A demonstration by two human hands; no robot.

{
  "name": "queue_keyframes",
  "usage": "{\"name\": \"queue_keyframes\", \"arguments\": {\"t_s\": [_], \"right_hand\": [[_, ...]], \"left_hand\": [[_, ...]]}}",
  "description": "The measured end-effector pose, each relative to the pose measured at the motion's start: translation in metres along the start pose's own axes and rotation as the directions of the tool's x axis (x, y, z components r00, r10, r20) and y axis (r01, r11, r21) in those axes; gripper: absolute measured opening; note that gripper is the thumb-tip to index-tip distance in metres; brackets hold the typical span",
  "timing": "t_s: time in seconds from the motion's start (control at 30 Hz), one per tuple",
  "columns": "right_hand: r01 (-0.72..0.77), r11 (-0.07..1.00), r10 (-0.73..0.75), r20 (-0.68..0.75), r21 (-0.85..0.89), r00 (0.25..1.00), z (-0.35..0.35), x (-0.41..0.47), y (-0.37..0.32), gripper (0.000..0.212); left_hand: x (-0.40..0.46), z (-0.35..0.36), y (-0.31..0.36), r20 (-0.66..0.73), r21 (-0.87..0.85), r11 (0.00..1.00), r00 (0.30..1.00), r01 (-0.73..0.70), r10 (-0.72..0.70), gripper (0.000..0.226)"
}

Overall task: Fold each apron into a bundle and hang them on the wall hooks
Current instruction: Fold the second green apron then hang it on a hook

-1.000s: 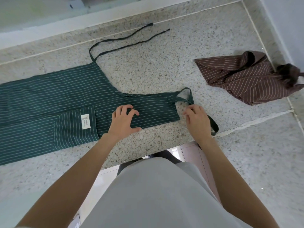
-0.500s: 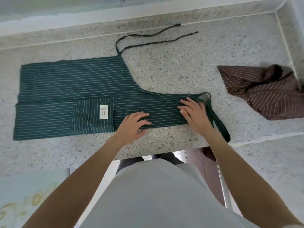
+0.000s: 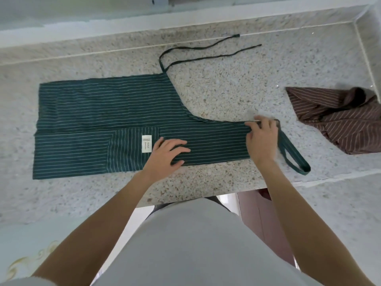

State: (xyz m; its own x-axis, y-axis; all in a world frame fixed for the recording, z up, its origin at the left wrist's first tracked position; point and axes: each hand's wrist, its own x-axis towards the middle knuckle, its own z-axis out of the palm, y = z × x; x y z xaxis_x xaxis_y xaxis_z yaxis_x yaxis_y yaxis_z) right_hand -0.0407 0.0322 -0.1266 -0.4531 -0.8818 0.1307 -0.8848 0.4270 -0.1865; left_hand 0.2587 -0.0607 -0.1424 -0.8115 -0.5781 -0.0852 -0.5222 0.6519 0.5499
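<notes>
A dark green striped apron (image 3: 107, 120) lies folded lengthwise on the speckled stone counter (image 3: 226, 89), bib end to the right. My left hand (image 3: 168, 151) presses flat on the cloth beside the pocket label (image 3: 146, 143). My right hand (image 3: 261, 139) sits on the bib's top edge, fingers curled over the hem. The neck loop (image 3: 292, 155) trails right of that hand. Two waist ties (image 3: 206, 54) run toward the back. A brown striped apron (image 3: 338, 120) lies crumpled at the right.
The counter's front edge (image 3: 206, 195) runs just before my body. A raised back ledge (image 3: 123, 44) and a side wall (image 3: 371, 48) close in the counter behind and at the right. A pale patterned surface (image 3: 24, 254) shows at lower left.
The view shifted so the apron sits more to the right in frame. My right hand moved from the neck loop onto the bib's top edge. My left hand stayed pressed on the cloth.
</notes>
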Motion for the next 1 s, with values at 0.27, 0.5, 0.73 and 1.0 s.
{"name": "queue_keyframes", "arguments": {"t_s": [0.27, 0.5, 0.73, 1.0], "right_hand": [[0.585, 0.71, -0.697, 0.272, 0.391, 0.664, 0.035, -0.042, -0.197, 0.033], [0.689, 0.717, -0.677, 0.339, 0.106, 0.653, 0.051, -0.055, -0.248, 0.022], [0.672, 0.735, -0.668, 0.262, 0.087, 0.697, 0.05, -0.056, -0.251, 0.036], [0.599, 0.774, -0.619, 0.441, 0.205, 0.65, 0.038, -0.04, -0.227, 0.041]], "left_hand": [[-0.099, -0.044, -0.097, -0.045, 0.115, 0.913, 0.921, 0.391, -0.388, 0.071], [-0.143, -0.08, -0.142, 0.094, 0.201, 0.924, 0.932, 0.326, -0.349, 0.075], [-0.141, -0.1, -0.147, -0.057, 0.019, 0.895, 0.894, 0.447, -0.445, 0.028], [-0.17, -0.11, -0.172, -0.179, 0.137, 0.916, 0.919, 0.376, -0.35, 0.036]]}}
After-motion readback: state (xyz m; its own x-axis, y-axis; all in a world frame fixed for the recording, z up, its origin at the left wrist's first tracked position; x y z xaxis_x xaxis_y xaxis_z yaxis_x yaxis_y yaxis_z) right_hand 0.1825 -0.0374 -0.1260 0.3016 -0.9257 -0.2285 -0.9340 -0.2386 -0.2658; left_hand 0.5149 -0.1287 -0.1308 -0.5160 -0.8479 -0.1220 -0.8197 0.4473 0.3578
